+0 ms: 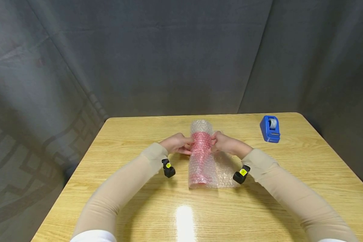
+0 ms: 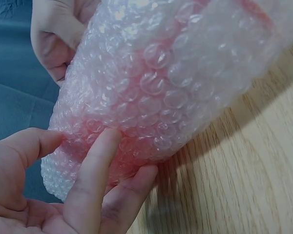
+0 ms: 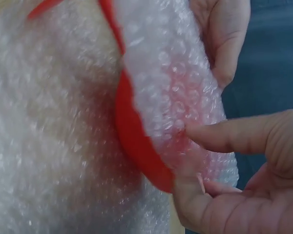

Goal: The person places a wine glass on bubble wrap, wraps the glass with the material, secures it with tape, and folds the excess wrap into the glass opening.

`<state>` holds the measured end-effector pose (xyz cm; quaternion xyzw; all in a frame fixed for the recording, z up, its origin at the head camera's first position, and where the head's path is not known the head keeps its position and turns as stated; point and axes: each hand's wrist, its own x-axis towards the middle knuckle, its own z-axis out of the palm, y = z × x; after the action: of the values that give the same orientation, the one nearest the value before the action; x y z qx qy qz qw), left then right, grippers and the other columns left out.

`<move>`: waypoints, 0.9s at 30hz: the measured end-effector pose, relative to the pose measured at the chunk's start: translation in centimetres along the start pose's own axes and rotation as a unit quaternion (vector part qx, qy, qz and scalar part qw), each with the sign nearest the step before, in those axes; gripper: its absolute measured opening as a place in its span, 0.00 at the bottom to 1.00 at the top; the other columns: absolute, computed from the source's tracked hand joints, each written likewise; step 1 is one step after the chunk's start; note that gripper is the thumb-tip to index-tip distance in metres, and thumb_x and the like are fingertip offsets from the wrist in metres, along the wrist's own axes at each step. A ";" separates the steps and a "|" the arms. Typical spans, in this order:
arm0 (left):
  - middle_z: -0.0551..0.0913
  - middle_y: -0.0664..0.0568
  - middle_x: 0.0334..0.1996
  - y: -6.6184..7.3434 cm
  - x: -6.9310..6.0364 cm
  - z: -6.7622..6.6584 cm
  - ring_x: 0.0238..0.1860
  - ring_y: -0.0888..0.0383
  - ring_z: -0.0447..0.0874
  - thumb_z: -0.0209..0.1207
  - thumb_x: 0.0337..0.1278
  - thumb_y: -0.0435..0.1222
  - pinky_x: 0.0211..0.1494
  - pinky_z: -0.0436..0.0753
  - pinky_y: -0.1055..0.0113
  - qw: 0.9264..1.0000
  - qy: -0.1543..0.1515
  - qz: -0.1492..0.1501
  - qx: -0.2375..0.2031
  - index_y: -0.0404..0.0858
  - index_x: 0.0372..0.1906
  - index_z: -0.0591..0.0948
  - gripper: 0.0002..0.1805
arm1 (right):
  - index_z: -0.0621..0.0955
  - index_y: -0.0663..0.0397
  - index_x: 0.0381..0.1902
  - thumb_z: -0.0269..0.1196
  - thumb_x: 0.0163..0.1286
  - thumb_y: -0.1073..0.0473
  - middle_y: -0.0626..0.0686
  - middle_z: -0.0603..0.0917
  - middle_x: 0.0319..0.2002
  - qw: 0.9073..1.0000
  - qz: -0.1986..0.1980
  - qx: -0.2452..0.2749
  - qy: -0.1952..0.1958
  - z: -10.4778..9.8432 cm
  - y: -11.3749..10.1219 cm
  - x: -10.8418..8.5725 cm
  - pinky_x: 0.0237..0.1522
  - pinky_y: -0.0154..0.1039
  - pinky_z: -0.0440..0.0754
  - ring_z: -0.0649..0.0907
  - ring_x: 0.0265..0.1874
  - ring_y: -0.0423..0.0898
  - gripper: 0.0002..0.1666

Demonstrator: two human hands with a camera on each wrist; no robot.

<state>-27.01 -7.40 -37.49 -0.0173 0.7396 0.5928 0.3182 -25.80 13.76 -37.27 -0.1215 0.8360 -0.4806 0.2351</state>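
Note:
A red object (image 3: 132, 126), its kind hidden, lies under clear bubble wrap (image 1: 203, 164) folded over it in a long bundle on the table. In the head view my left hand (image 1: 178, 144) holds the bundle's left side, toward its far end. The left wrist view shows the thumb and fingertips of that hand against the bubbles. Across the bundle, my right hand (image 1: 228, 144) pinches the wrap's folded layer with thumb and fingers. The red edge shows beneath that layer in the right wrist view. A flat part of the sheet extends to the right under the right wrist.
A blue tape dispenser (image 1: 270, 129) with a roll of clear tape stands at the back right of the wooden table (image 1: 133, 208). Grey curtains (image 1: 169, 57) hang behind the table and along its sides.

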 end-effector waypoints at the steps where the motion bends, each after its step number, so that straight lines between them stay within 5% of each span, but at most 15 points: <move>1: 0.78 0.45 0.35 0.0 0.0 0.0 0.28 0.59 0.83 0.55 0.65 0.33 0.38 0.87 0.73 1.000 0.000 0.000 0.000 0.22 0.54 0.72 0.20 | 0.63 0.69 0.39 0.52 0.61 0.79 0.53 0.64 0.31 1.000 0.004 0.021 -0.010 0.0 -0.1 0.0 0.37 0.33 0.82 0.70 0.30 0.43 0.11; 3: 0.78 0.45 0.35 0.0 0.0 0.0 0.28 0.59 0.83 0.54 0.65 0.33 0.38 0.87 0.73 1.000 -0.001 0.001 0.001 0.22 0.54 0.72 0.20 | 0.63 0.65 0.31 0.46 0.61 0.77 0.51 0.64 0.27 0.997 0.014 0.066 -0.031 0.0 -0.4 -0.1 0.38 0.32 0.85 0.70 0.26 0.40 0.06; 9: 0.79 0.45 0.34 0.1 -0.1 0.1 0.27 0.60 0.83 0.54 0.66 0.33 0.38 0.87 0.73 1.000 -0.002 0.001 0.003 0.22 0.52 0.73 0.18 | 0.66 0.55 0.20 0.47 0.75 0.62 0.48 0.65 0.21 0.990 0.029 0.126 -0.057 -0.2 -0.6 -0.2 0.40 0.37 0.88 0.73 0.22 0.39 0.20; 21: 0.78 0.46 0.34 0.4 -0.3 0.3 0.26 0.61 0.82 0.54 0.67 0.34 0.36 0.86 0.74 1.000 -0.004 -0.001 0.003 0.22 0.52 0.71 0.18 | 0.71 0.68 0.39 0.56 0.72 0.62 0.52 0.71 0.29 0.991 0.048 0.120 -0.034 0.3 -0.3 0.2 0.34 0.34 0.88 0.78 0.22 0.40 0.10; 27: 0.78 0.46 0.35 0.1 -0.2 0.1 0.27 0.61 0.83 0.54 0.67 0.34 0.38 0.87 0.74 1.000 -0.006 0.007 0.014 0.22 0.51 0.72 0.18 | 0.73 0.68 0.38 0.55 0.72 0.63 0.51 0.73 0.27 0.990 0.043 0.129 -0.035 0.5 -0.3 0.2 0.33 0.34 0.88 0.80 0.22 0.40 0.10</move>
<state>-26.89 -7.30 -37.30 -0.0044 0.7457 0.5850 0.3188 -25.74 13.17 -37.25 -0.0702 0.7627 -0.5695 0.2983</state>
